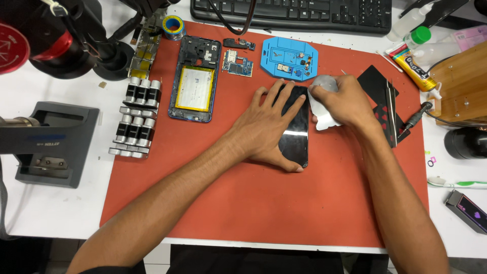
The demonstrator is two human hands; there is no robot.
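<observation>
Left hand (264, 127) lay flat, fingers spread, pinning black phone screen (297, 134) | right hand (345, 104) pinched white cloth (324, 119) at far edge | glass looked thin, slick, fragile; best held by edges

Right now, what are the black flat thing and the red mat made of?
The black panel under the left hand looks like glossy glass: it mirrors light. The red mat looks like matte rubber or silicone, dull with no glare, though I can't be sure.

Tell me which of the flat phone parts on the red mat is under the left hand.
The glossy black screen panel, mid-mat: the left hand presses flat on it. The opened phone frame with its yellowish battery lies apart, untouched, toward the mat's upper left.
</observation>
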